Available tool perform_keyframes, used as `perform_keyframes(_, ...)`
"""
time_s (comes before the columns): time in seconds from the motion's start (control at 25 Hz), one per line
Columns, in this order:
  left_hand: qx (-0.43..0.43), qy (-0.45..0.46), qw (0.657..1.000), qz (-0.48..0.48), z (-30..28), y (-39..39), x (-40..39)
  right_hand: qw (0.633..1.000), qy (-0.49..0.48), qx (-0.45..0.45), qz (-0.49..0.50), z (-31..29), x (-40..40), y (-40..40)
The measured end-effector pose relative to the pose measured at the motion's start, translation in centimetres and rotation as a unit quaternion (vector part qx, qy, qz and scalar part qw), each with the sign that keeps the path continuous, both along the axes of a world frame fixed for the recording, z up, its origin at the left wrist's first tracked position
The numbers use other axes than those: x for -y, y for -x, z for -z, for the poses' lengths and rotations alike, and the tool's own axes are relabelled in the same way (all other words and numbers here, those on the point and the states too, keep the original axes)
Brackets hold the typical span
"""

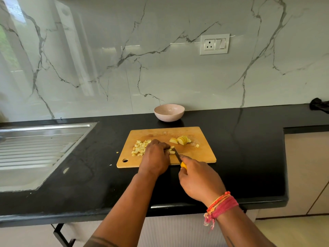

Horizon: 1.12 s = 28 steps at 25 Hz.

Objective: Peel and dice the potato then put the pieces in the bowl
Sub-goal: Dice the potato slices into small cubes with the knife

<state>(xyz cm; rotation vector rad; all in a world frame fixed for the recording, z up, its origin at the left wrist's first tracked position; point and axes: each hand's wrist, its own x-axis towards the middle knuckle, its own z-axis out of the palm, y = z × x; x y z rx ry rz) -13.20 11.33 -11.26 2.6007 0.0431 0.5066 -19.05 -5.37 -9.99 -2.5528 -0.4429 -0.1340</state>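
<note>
Grip: left hand (155, 157) curls down over pale potato strips (171, 151), hiding most of them; right hand (199, 177) is wrapped round the yellow-handled knife (179, 159), its handle mostly covered.
Sink: steel drainer (39, 139) at far left, cut off by the edge.
Diced pile: small yellow potato cubes (139, 147) on the left of the rectangular wooden chopping board (201, 154).
Bowl: round pale pink bowl (169, 112) behind the board on the black worktop (249, 157); contents hard to make out.
Slices: fanned potato slices (181, 140) right of centre.
Far right: dark cloth (319, 105), cut off.
</note>
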Motion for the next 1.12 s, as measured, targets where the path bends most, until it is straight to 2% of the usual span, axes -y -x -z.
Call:
perform_keyframes(0.16,0.001,0.023,1.000,-0.009,-0.1,0.1,-0.2,1.000,-0.003,0.009,0.006,0.0,-1.3,-0.4)
perform_keyframes(0.44,0.001,0.013,1.000,-0.005,-0.4,0.1,-0.5,0.998,-0.054,-0.003,0.042,0.2,-0.2,-0.6)
perform_keyframes(0.76,0.010,0.016,1.000,0.013,-0.6,0.3,-0.4,0.999,-0.017,0.004,0.026,0.0,-1.6,-0.3)
perform_keyframes(1.12,-0.007,0.030,1.000,0.008,-0.6,0.5,-0.4,0.998,-0.035,0.011,0.057,0.3,-0.7,0.3)
